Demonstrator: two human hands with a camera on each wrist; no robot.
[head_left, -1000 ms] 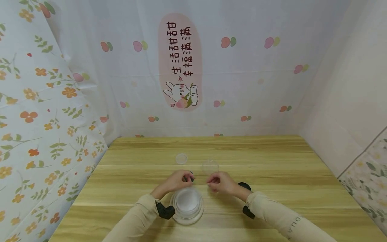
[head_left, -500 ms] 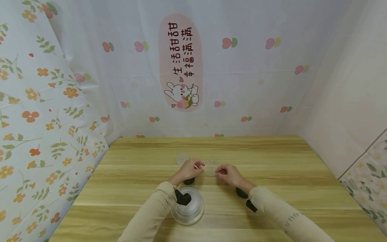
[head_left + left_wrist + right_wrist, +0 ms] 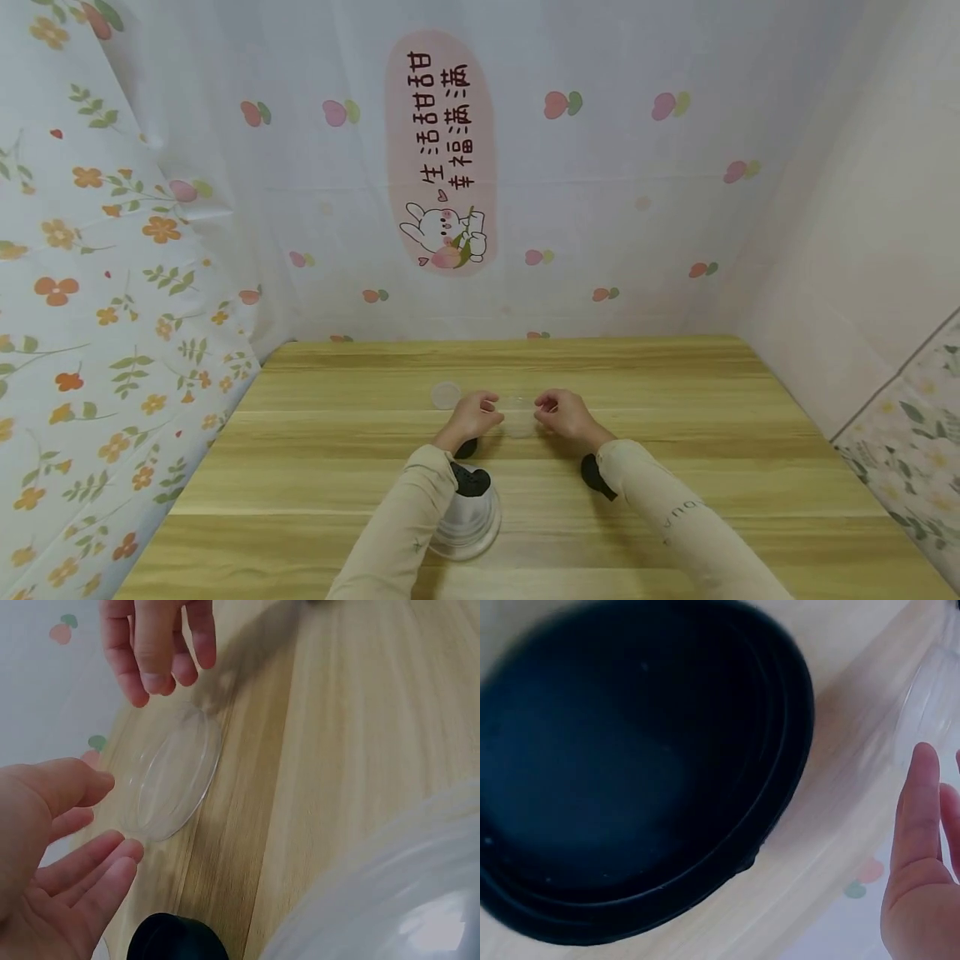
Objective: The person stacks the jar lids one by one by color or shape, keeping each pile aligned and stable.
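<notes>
A clear round plastic piece, shaped like a shallow bowl or lid (image 3: 520,423), lies on the table between my hands. My left hand (image 3: 478,415) is at its left side, fingers apart and loosely bent. In the left wrist view its fingertips stop short of the rim of this clear piece (image 3: 178,776). From the right, my right hand (image 3: 564,414) faces it with fingers extended and slightly bent. Whether the right fingertips touch it is unclear. A dark round-rimmed object (image 3: 645,765) fills much of the right wrist view.
A stack of clear round containers (image 3: 467,533) stands near the front, partly behind the left wrist's black mount (image 3: 471,481). A smaller clear disc (image 3: 446,395) lies left of my left hand. The wooden table (image 3: 675,392) meets a patterned cloth at the back.
My left hand has moved forward and right, away from the container stack towards the clear piece. My right hand has shifted slightly forward and is now beside that piece.
</notes>
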